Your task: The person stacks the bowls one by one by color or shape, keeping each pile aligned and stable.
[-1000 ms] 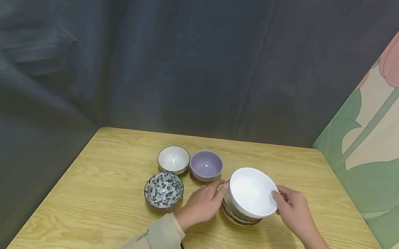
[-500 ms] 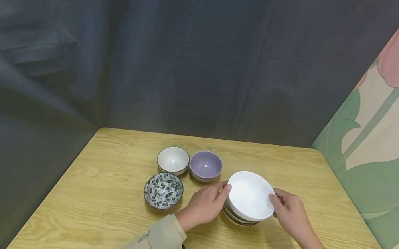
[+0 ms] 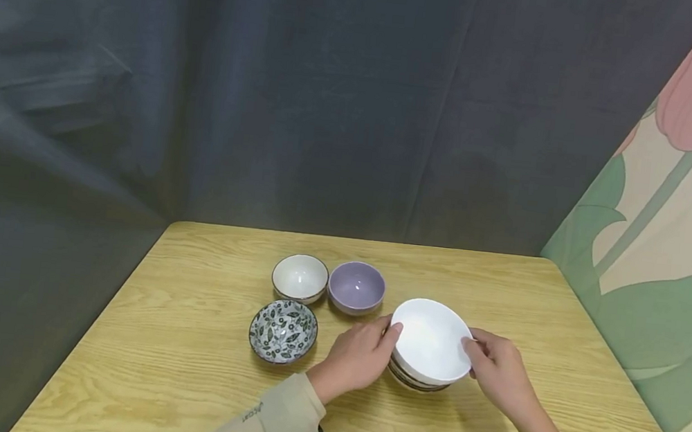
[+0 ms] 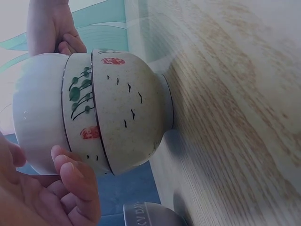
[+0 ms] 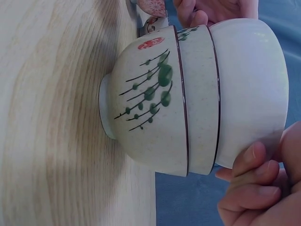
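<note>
A plain white bowl point(image 3: 432, 342) tops a stack of two cream bowls with dark rims. The lower cream bowl point(image 5: 146, 108), painted with green sprigs and a red mark, stands on the table; the upper cream bowl point(image 5: 201, 101) is nested in it. My left hand point(image 3: 356, 357) grips the left side of the white bowl, its thumb at the rim. At the opposite side my right hand point(image 3: 502, 377) pinches the rim, thumb inside and fingers curled beneath. The white bowl's base is hidden inside the stack.
Left of the stack stand a purple bowl point(image 3: 356, 288), a white bowl with a dark rim point(image 3: 300, 278) and a leaf-patterned bowl point(image 3: 283, 331). The wooden table point(image 3: 171, 338) ends at a dark curtain point(image 3: 344, 104) behind and a painted wall point(image 3: 677, 289) on the right.
The white bowl has come down and slightly left, lower into the stack, and sits more level. Both hands have moved with it; the other bowls stay in place.
</note>
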Motion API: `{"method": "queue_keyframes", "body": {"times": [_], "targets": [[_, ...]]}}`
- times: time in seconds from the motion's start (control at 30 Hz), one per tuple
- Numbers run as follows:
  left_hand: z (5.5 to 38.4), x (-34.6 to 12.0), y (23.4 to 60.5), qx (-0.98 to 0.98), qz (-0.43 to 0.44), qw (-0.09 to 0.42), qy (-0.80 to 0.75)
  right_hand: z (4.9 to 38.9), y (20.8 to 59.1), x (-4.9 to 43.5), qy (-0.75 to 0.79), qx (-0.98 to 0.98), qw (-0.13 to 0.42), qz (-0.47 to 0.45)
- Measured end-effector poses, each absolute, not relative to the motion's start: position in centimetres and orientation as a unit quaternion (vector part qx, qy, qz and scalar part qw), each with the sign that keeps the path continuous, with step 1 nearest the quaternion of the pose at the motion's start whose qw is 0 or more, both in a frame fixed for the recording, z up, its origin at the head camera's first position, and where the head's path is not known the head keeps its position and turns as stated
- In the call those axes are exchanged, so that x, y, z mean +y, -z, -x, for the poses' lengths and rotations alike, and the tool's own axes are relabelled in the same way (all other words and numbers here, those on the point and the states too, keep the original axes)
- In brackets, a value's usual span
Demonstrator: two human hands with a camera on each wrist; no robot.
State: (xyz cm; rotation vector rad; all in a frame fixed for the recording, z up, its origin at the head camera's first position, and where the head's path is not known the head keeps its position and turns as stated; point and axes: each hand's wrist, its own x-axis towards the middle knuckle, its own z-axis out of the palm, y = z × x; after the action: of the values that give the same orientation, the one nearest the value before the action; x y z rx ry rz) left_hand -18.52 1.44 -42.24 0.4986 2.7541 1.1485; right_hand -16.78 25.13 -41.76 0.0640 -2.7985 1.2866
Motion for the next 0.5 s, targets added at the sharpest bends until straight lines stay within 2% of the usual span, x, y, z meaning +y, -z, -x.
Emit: {"method": "queue_keyframes", "body": {"times": [0.5], "targets": [[18.68,1.88,42.45,0.917,-0.164,0.054,-0.359,16.68,41.6,25.02,-0.415,-0.909,0.021,-0.011]]}}
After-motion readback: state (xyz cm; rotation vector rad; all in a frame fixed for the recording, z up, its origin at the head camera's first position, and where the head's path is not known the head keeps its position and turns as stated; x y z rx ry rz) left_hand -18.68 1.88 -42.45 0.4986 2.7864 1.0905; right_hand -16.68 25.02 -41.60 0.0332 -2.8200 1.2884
